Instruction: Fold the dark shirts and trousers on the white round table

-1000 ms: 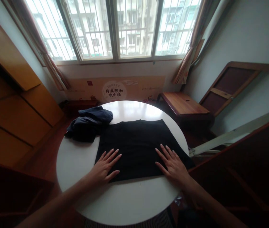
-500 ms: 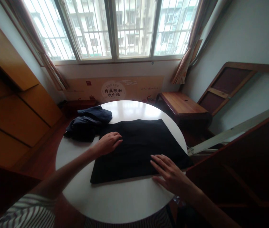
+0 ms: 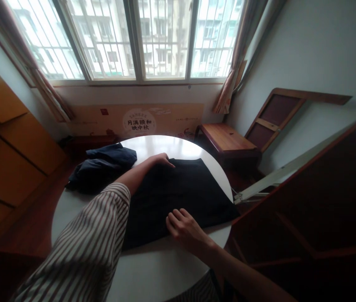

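Note:
A black garment (image 3: 193,188), its exact kind not clear, lies flat across the white round table (image 3: 153,272). My left hand (image 3: 162,159) reaches over it to the far edge, where thumb and fingers are closed on the cloth. At the near edge, my right hand (image 3: 182,226) has curled fingers gripping the fabric. My left forearm and striped sleeve hide part of the garment's left side. A crumpled dark blue garment (image 3: 108,161) rests to the left, apart from both hands.
A low wooden table (image 3: 231,138) stands beyond the round table at the right. Dark red wooden furniture (image 3: 310,209) and a pale metal bar (image 3: 266,182) are close on the right. Orange cabinets (image 3: 8,155) line the left. Barred windows (image 3: 140,42) fill the back.
My left hand has moved forward to the far edge of the black garment and closed on it. My right hand has shifted left along the near edge, its fingers now curled. The view has turned rightward.

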Motion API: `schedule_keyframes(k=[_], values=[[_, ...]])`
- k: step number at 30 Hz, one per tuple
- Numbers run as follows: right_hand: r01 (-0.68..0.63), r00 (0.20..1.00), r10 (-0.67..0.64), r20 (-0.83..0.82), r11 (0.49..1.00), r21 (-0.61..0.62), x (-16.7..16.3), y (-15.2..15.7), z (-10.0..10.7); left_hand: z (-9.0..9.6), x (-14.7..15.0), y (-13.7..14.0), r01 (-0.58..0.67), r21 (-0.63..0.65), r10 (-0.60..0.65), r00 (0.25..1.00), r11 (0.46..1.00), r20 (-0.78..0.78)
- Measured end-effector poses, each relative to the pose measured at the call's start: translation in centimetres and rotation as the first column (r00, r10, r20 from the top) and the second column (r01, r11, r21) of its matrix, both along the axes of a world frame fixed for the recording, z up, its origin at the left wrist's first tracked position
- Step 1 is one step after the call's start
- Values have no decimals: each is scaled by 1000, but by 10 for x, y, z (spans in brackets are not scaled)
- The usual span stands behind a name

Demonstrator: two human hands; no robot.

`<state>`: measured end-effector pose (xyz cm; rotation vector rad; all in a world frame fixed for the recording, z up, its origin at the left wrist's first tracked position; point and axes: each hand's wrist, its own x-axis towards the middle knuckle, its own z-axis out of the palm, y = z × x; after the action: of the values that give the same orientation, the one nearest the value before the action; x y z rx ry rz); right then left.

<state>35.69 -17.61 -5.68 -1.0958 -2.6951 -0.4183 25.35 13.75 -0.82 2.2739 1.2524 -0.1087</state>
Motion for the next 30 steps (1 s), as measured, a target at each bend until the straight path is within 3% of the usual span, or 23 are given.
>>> schedule_keyframes(k=[9, 12, 16, 19, 23, 27, 29, 30], values=[[-31, 999, 31, 13, 999, 40, -4, 4, -12, -1, -17, 9, -1, -55, 2, 1000, 998, 27], [-57, 998, 58, -13, 996, 70, 1, 1, -18, 1, -20, 2, 3, 1, -3, 999, 1000, 43], [-54, 998, 54, -36, 998, 12, 7, -8, -18, 9, -20, -20, -3, 168, -7, 998, 986, 58], [-59, 994, 48, -101, 992, -110, 16, -16, -1, 13, -25, -65, 5, 317, -27, 998, 949, 63], [-108, 953, -22, -302, 907, -407, 41, 8, 42, 3, -39, -170, 176, 477, -167, 984, 861, -62], [-64, 888, -206, -412, 831, -552, 57, 103, 77, -13, -48, -265, 333, 484, -344, 936, 809, -70], [34, 906, -275, -323, 805, -593, 52, 162, 86, -18, -44, -288, 394, 487, -401, 911, 779, -96], [96, 919, -314, -239, 764, -638, 47, 189, 89, -20, -40, -293, 420, 491, -417, 901, 763, -121]])
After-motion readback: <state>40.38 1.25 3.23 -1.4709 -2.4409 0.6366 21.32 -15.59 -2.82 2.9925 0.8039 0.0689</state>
